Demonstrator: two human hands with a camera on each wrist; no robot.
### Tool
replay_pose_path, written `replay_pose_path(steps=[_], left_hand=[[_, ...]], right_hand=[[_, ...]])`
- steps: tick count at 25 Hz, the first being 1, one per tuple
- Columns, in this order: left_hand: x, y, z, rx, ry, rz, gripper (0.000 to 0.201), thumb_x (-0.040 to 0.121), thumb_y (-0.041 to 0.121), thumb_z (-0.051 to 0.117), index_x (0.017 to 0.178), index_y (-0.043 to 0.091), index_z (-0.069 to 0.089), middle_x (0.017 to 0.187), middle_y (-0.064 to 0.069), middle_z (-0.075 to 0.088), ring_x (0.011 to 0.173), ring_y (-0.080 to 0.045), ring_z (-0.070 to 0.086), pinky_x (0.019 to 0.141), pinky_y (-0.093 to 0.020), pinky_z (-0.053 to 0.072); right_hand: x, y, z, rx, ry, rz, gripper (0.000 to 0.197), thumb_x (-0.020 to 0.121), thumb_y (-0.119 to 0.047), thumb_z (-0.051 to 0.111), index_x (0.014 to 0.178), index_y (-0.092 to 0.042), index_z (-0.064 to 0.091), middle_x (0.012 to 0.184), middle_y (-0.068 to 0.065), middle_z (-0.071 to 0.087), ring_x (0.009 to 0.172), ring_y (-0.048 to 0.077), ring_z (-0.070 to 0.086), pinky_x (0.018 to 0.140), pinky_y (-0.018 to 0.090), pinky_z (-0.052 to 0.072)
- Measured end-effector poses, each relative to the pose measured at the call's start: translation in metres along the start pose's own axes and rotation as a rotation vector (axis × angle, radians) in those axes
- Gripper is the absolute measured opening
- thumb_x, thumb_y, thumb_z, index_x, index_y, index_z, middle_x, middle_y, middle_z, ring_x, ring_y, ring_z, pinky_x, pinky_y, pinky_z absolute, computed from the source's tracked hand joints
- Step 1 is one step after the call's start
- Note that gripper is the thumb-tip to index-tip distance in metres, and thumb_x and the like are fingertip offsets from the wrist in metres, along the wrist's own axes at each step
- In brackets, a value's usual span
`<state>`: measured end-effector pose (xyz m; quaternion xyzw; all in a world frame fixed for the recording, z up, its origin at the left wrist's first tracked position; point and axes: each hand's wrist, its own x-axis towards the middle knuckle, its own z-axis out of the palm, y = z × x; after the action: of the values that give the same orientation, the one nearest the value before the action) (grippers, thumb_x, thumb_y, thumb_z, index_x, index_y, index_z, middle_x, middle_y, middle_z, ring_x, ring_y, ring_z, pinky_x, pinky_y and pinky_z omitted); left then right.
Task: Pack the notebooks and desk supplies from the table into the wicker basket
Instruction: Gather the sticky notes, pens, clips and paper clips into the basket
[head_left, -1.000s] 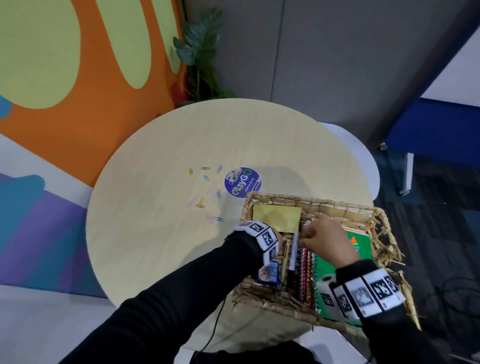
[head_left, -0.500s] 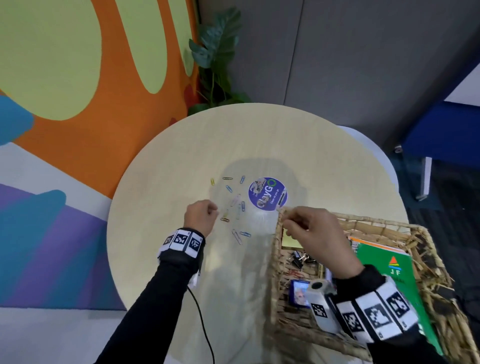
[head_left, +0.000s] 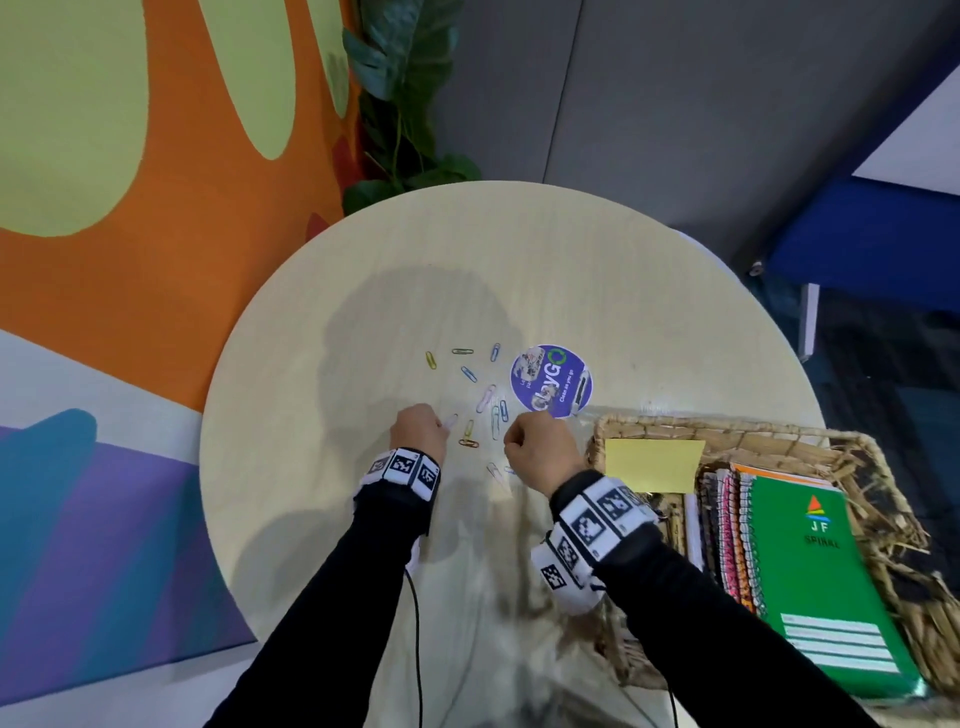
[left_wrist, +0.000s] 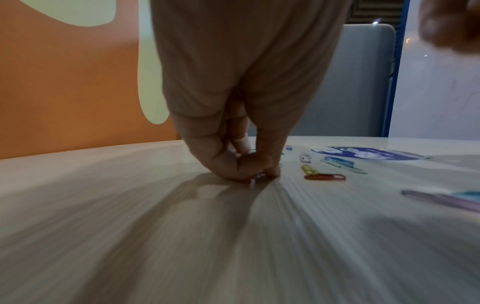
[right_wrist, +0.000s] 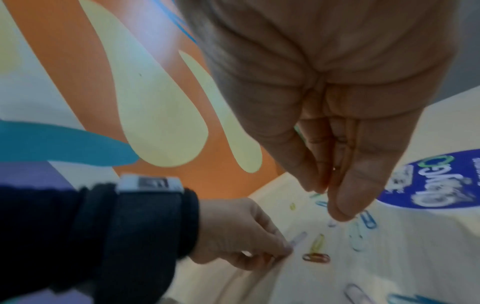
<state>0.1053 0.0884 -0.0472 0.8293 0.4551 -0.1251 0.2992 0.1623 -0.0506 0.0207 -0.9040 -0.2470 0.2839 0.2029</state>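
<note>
Several coloured paper clips lie scattered on the round table, left of the wicker basket. My left hand pinches a pale paper clip against the tabletop; the left wrist view shows the fingertips pressed together on it. My right hand hovers just right of it, over more clips. Its fingers are straight and bunched, pointing down, with nothing plainly between them. The basket holds a green spiral notebook, more spiral notebooks and a yellow sticky pad.
A round blue sticker is stuck to the table beside the clips and the basket's far left corner. A thin black cable runs along my left sleeve. A potted plant and a painted wall stand beyond the table.
Both hands have left the basket. The left went to the clips first and now pinches a pale one; the right moved from the basket rim to above the clips.
</note>
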Motion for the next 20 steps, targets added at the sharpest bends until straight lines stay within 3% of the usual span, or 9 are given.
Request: replay_pose_path(steps=[2,5,7,10,13,16,20], left_hand=[[0.005,0.000,0.001,0.010,-0.053,-0.017,0.052,0.094,0.040,0.053,0.099,-0.010,0.070,0.108,-0.024,0.070,0.100,-0.037,0.068,0.082,-0.036,0.053],[0.005,0.002,0.003,0.006,-0.070,-0.020,0.039,0.096,0.028,0.052,0.109,-0.007,0.064,0.118,-0.023,0.065,0.109,-0.035,0.063,0.088,-0.035,0.050],[0.005,0.002,0.004,0.000,-0.068,0.005,0.034,0.097,0.033,0.051,0.103,0.001,0.061,0.120,-0.022,0.063,0.111,-0.034,0.062,0.089,-0.035,0.049],[0.007,-0.003,0.006,0.004,-0.058,0.038,0.036,0.096,0.039,0.049,0.088,0.005,0.055,0.112,-0.021,0.067,0.103,-0.034,0.065,0.083,-0.034,0.050],[0.005,-0.006,0.006,0.003,-0.038,0.052,0.029,0.096,0.029,0.053,0.091,0.000,0.057,0.109,-0.020,0.068,0.100,-0.034,0.065,0.081,-0.035,0.051],[-0.002,-0.010,0.008,-0.042,0.002,0.054,0.020,0.095,0.015,0.055,0.107,0.000,0.062,0.111,-0.017,0.067,0.102,-0.033,0.064,0.083,-0.036,0.050],[-0.017,-0.015,0.007,-0.159,0.072,0.055,0.018,0.094,0.017,0.057,0.100,0.003,0.067,0.105,-0.015,0.071,0.098,-0.030,0.065,0.082,-0.033,0.050]], right_hand=[[0.010,-0.001,0.008,-0.095,-0.048,0.091,0.022,0.086,-0.001,0.050,0.104,0.000,0.062,0.110,0.017,0.066,0.104,0.032,0.062,0.079,0.031,0.047],[0.016,-0.002,0.015,-0.232,-0.104,0.151,0.027,0.087,-0.001,0.053,0.113,0.001,0.055,0.120,0.020,0.060,0.112,0.035,0.058,0.091,0.036,0.048],[0.017,-0.002,0.019,-0.268,-0.119,0.164,0.031,0.087,-0.003,0.055,0.117,0.002,0.052,0.124,0.021,0.058,0.116,0.036,0.056,0.094,0.038,0.047],[0.016,0.000,0.023,-0.279,-0.123,0.181,0.034,0.085,-0.003,0.057,0.118,0.001,0.051,0.124,0.021,0.057,0.116,0.037,0.055,0.093,0.039,0.047],[0.019,0.003,0.021,-0.257,-0.136,0.185,0.036,0.084,-0.007,0.060,0.117,0.001,0.050,0.121,0.021,0.058,0.113,0.037,0.057,0.092,0.039,0.048],[0.021,0.006,0.018,-0.266,-0.160,0.190,0.038,0.084,-0.013,0.064,0.116,0.002,0.051,0.121,0.020,0.058,0.113,0.036,0.058,0.091,0.036,0.048],[0.018,0.000,0.017,-0.294,-0.160,0.144,0.033,0.084,-0.008,0.064,0.114,0.000,0.053,0.120,0.018,0.060,0.111,0.034,0.059,0.090,0.036,0.050]])
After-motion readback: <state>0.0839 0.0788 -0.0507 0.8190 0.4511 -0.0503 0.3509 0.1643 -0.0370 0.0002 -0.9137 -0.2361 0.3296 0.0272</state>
